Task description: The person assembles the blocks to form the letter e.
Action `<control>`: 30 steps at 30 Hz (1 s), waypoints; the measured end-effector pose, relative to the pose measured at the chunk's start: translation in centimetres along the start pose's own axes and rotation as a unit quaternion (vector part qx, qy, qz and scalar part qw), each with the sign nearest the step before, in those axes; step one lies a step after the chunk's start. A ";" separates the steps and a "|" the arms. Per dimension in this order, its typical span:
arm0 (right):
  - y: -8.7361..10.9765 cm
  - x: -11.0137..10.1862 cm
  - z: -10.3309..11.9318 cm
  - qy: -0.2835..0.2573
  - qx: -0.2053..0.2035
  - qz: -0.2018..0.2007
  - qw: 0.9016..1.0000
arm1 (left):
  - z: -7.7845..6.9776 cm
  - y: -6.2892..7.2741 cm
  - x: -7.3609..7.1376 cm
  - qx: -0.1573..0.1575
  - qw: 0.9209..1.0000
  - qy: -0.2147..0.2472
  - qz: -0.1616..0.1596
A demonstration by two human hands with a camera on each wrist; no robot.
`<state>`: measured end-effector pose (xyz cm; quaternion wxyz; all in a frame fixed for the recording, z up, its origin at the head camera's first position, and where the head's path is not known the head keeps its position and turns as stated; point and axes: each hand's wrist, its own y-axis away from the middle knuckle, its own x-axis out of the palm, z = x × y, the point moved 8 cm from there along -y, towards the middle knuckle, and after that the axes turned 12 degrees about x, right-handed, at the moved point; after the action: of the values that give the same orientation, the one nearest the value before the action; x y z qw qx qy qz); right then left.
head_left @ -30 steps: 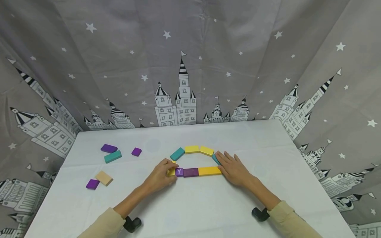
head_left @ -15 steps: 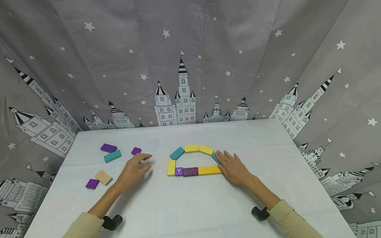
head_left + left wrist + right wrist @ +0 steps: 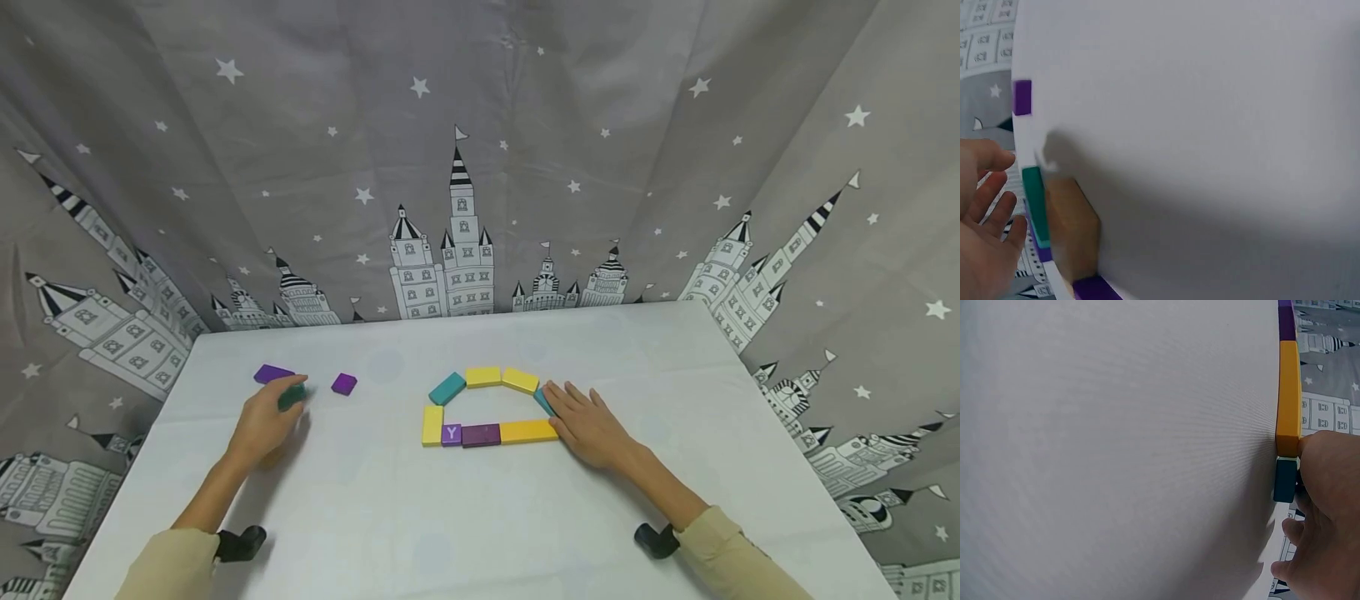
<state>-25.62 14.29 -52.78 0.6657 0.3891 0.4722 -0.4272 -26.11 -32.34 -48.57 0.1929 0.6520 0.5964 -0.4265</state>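
Observation:
My left hand (image 3: 264, 423) hovers at the far left, fingers parted and slightly bent, over a teal block (image 3: 291, 397). In the left wrist view a gap shows between its fingertips (image 3: 1017, 228) and the teal block (image 3: 1036, 206). My right hand (image 3: 588, 427) lies with straight fingers over the right end of a ring of blocks. It partly covers a blue-teal block (image 3: 543, 402), and its thumb is at the end of a long yellow block (image 3: 525, 431). A purple block with a Y (image 3: 451, 435), a dark purple block (image 3: 481, 435) and an upright yellow block (image 3: 432, 426) continue the ring.
The ring's far side has a teal block (image 3: 447, 388) and two yellow blocks (image 3: 483, 377). Loose purple blocks (image 3: 344, 384) lie left; a tan wooden block (image 3: 1074, 228) is mostly behind my left hand. A castle-print curtain (image 3: 525, 167) stands behind the white table (image 3: 465, 525).
My left hand has let go of the yellow block at the ring's left end and moved left to the loose teal block. My right hand has stayed in place.

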 end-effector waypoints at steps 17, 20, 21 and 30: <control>0.0 0.3 0.0 -0.002 -0.001 -0.001 1.000 | 3.0 -0.2 0.0 -0.032 0.998 -0.050 0.011; 0.0 0.3 0.1 -0.002 -0.002 -0.002 1.000 | 2.9 -0.1 0.1 -0.034 0.998 -0.055 0.020; 0.0 0.2 0.1 -0.002 -0.003 -0.002 1.000 | 2.8 -0.1 0.1 -0.033 0.997 -0.057 0.025; 0.0 0.3 0.0 0.003 -0.006 -0.004 1.000 | 2.4 -0.2 1.0 -0.036 0.995 -0.052 0.072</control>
<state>-25.54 14.30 -53.04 0.6648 0.3843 0.4782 -0.4263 -27.15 -33.51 -50.60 0.2775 0.6629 0.5521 -0.4227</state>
